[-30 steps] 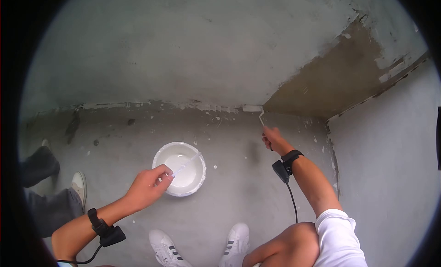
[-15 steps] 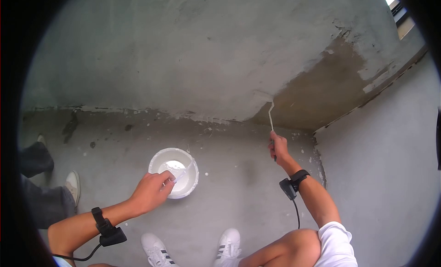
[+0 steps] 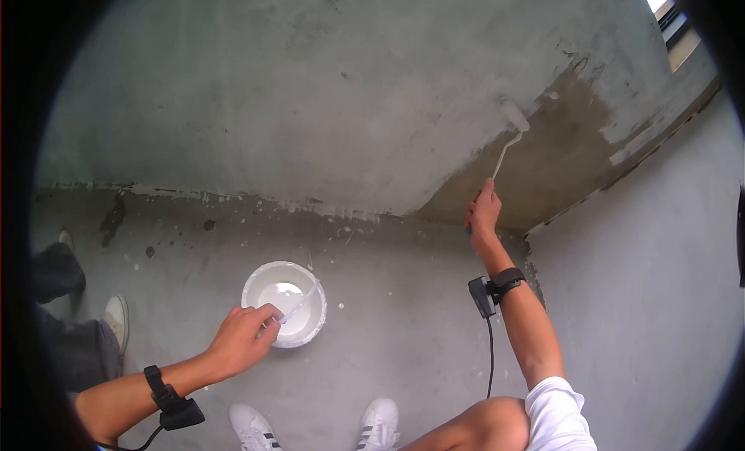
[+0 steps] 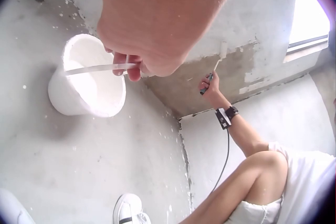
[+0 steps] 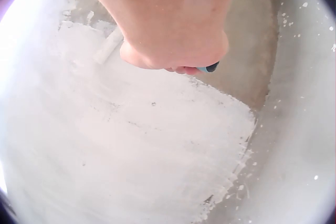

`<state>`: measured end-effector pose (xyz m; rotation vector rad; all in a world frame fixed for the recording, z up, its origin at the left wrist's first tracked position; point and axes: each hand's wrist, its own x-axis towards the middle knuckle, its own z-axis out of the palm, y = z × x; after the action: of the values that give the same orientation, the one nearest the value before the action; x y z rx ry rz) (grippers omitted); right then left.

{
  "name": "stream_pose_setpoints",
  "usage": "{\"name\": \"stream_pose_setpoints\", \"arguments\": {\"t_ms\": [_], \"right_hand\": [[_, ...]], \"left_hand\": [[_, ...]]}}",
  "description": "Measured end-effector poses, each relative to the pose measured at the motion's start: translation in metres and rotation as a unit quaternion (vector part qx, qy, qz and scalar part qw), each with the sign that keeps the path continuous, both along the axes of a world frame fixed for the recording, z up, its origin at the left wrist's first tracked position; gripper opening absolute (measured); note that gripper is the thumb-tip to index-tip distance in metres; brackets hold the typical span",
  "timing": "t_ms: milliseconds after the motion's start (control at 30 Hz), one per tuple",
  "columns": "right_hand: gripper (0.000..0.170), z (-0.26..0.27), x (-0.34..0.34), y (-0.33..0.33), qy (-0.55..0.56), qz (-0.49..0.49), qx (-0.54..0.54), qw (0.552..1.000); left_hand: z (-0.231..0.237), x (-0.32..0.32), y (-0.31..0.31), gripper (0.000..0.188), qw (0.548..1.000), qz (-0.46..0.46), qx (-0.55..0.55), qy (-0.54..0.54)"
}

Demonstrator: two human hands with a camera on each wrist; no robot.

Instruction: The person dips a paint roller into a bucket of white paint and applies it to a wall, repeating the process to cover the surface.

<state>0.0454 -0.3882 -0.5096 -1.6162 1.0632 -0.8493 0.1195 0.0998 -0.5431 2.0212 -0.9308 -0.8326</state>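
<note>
My right hand (image 3: 484, 212) grips the handle of a small paint roller (image 3: 514, 116), whose white sleeve lies against the wall at the edge between pale coating and a bare brown patch (image 3: 555, 152). In the right wrist view the hand (image 5: 176, 40) hides most of the handle (image 5: 210, 68); the roller sleeve (image 5: 109, 46) shows to its left. My left hand (image 3: 242, 338) pinches the thin pale handle (image 3: 304, 302) of a white bucket (image 3: 252, 288), which holds white liquid. In the left wrist view that handle (image 4: 94, 68) crosses the tilted bucket's (image 4: 60, 95) opening.
Another person's legs and shoe (image 3: 116, 321) are at the left. My white shoes (image 3: 379, 425) are at the bottom. A side wall (image 3: 636, 296) rises on the right, and a window (image 3: 673, 28) is at the upper right. Paint spatters mark the floor (image 3: 388, 296).
My right hand has moved the roller up and to the right along the wall, from its base to the brown patch's upper-left edge. My left hand still pinches the bucket handle.
</note>
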Motion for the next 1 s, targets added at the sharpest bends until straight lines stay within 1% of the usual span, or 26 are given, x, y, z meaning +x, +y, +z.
{"name": "stream_pose_setpoints", "arguments": {"t_ms": [67,167,267,367,467,567,667,767,867,967,1000], "right_hand": [[0.053,-0.02,0.0,-0.007,0.061,-0.017,-0.047,0.997],[0.059,-0.069,-0.016,-0.029,0.155,-0.022,-0.179,0.971],[0.062,-0.079,-0.035,-0.014,0.227,-0.01,-0.202,0.953],[0.062,-0.111,-0.052,-0.004,0.311,-0.024,-0.201,0.929],[0.062,-0.117,-0.063,0.002,0.345,0.015,-0.165,0.924],[0.061,-0.133,-0.073,-0.004,0.367,0.026,-0.174,0.913],[0.062,-0.15,-0.084,-0.006,0.434,0.071,-0.107,0.891],[0.064,-0.169,-0.09,-0.008,0.454,0.1,-0.097,0.88],[0.066,-0.181,-0.084,-0.006,0.481,0.091,-0.055,0.87],[0.067,-0.196,-0.087,-0.012,0.486,0.109,-0.034,0.867],[0.067,-0.202,-0.089,-0.017,0.493,0.1,-0.042,0.863]], "left_hand": [[0.0,0.001,-0.001,0.019,1.0,0.002,-0.001,0.002],[0.002,0.0,-0.003,0.018,1.0,0.001,0.001,-0.004],[0.01,0.0,-0.006,0.018,1.0,-0.006,0.002,-0.025],[0.012,0.0,-0.012,0.018,1.0,-0.015,-0.001,-0.026],[0.013,0.0,-0.017,0.018,0.999,-0.026,0.0,-0.029],[0.01,0.002,-0.023,0.017,0.999,-0.037,-0.005,-0.028],[0.015,0.003,-0.028,0.017,0.999,-0.047,-0.002,-0.027],[0.018,0.003,-0.03,0.016,0.998,-0.051,-0.002,-0.025],[0.017,0.003,-0.029,0.016,0.998,-0.049,-0.006,-0.024],[0.015,0.005,-0.025,0.015,0.999,-0.05,-0.007,-0.022],[0.013,0.005,-0.023,0.015,0.998,-0.05,-0.01,-0.025]]}}
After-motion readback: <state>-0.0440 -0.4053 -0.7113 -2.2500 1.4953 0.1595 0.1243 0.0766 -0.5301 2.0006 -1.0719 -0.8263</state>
